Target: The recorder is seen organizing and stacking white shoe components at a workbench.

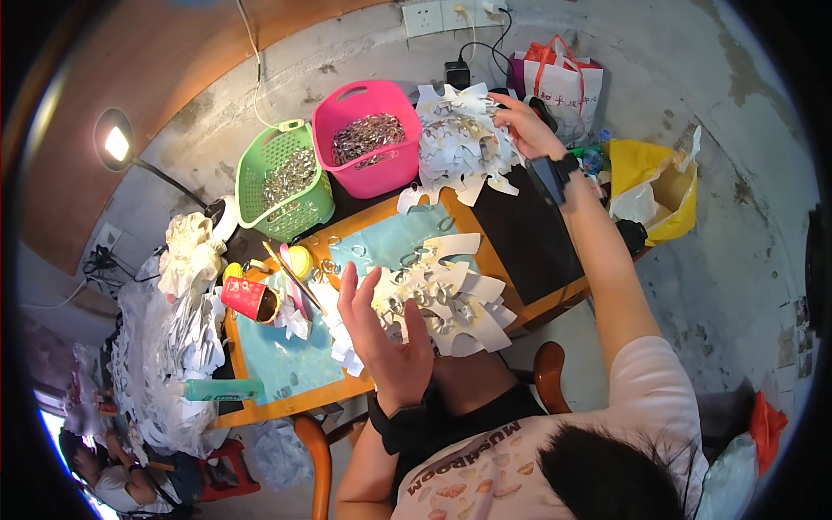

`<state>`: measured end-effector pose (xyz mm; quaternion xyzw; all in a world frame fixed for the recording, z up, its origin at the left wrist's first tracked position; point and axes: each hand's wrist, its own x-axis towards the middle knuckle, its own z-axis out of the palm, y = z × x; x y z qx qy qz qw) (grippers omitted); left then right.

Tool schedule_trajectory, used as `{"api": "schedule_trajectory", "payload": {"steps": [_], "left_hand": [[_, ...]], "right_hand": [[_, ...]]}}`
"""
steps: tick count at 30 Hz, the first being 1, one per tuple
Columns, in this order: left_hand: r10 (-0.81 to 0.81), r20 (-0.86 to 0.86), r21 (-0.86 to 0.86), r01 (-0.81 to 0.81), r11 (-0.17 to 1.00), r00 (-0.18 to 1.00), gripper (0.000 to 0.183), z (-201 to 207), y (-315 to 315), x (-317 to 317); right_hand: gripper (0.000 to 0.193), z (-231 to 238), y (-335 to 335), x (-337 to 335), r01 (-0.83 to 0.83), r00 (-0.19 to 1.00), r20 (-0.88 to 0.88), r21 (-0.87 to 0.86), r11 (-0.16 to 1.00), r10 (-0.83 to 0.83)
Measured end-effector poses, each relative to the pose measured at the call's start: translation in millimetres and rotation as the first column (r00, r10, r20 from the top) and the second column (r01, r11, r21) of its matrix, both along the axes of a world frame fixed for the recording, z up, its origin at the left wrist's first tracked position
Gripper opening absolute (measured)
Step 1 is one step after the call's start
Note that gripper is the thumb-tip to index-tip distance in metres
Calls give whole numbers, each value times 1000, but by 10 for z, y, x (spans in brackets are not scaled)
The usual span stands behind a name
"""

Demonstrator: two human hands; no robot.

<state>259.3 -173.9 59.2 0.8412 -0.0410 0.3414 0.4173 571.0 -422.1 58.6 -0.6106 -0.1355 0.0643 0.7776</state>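
Note:
My left hand [386, 347] is raised over the near side of the table, its fingers spread and holding nothing. Just beyond it lies a pile of white cut-out pieces [472, 316] with shiny metal rings [438, 295] on top. My right arm stretches to the far right, where my right hand [527, 128] rests against the edge of a second stack of white cut-outs [468, 143]. Its fingers look apart; their tips are partly lost against the stack. More rings lie loose on the blue sheet [390, 238].
A pink basket [373, 178] and a green basket [290, 217] hold metal rings. A red cup [244, 299], a green tube [221, 389] and a lit lamp [119, 143] are at the left. A yellow bag [676, 195] stands right. Another person [130, 485] sits lower left.

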Motion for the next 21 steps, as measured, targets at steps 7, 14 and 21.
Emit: {"api": "schedule_trajectory", "payload": {"steps": [7, 14, 21], "left_hand": [[110, 119, 631, -161, 759, 987, 64, 210, -42, 274], [60, -94, 754, 32, 656, 994, 76, 106, 241, 179], [-67, -512, 531, 377, 759, 856, 94, 46, 359, 277]], "right_hand": [[75, 235, 643, -1447, -302, 802, 359, -444, 844, 477], [51, -40, 726, -1024, -383, 753, 290, -537, 751, 591], [65, -586, 412, 425, 618, 672, 645, -759, 205, 363]]}}
